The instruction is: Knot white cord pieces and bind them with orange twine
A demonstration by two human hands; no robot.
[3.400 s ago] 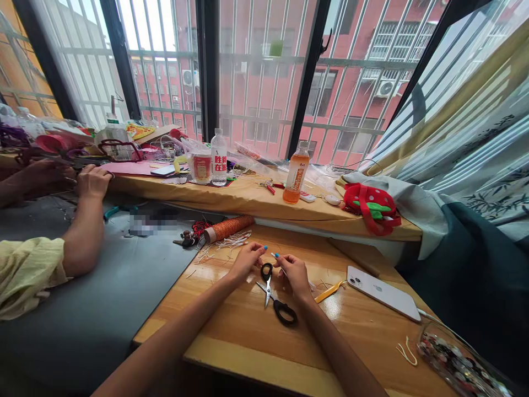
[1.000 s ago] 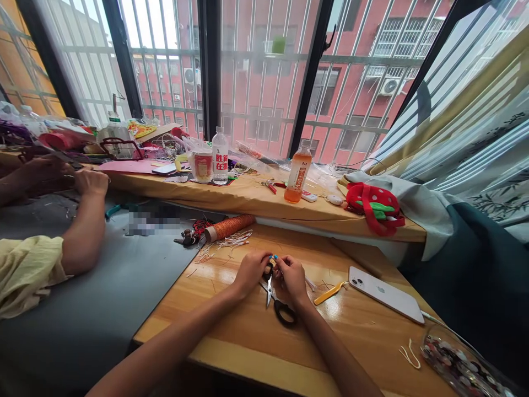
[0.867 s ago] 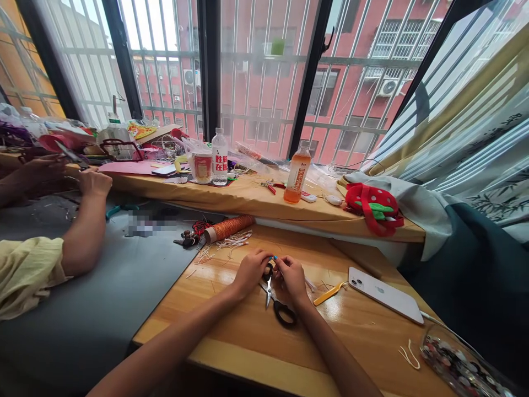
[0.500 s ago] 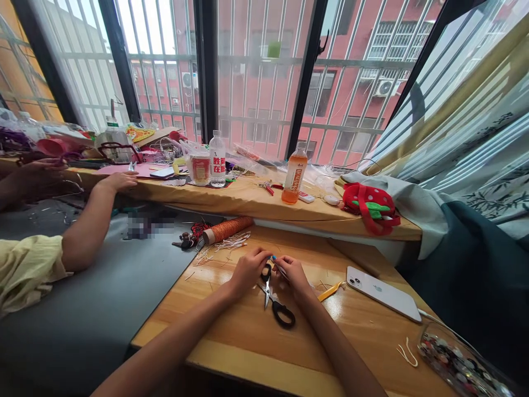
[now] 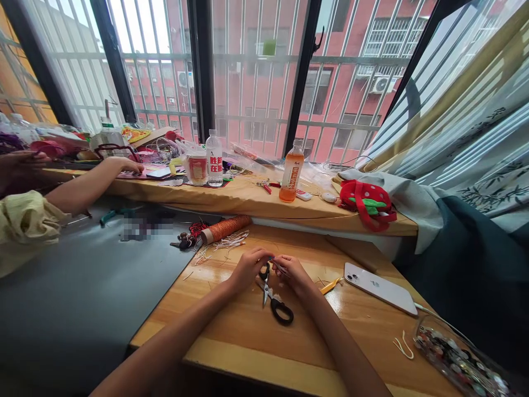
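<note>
Reaching fwd w/ both arms bare, angled inward from bottom of view to meet approx. mid-frame. Slanting L forearm (image 5: 177, 336) up to the R, & R forearm (image 5: 336, 336) up to the L, more steeply. Holding L hand (image 5: 248, 270) back-up, w/ wrist nearly straight, fingers curled in & tips partly hidden. Holding R hand (image 5: 294, 273) opp., w/ thumb & fingers pinched. Bringing fingertips v. close together; can't tell if touching. Showing a bit of blue nail there.
</note>
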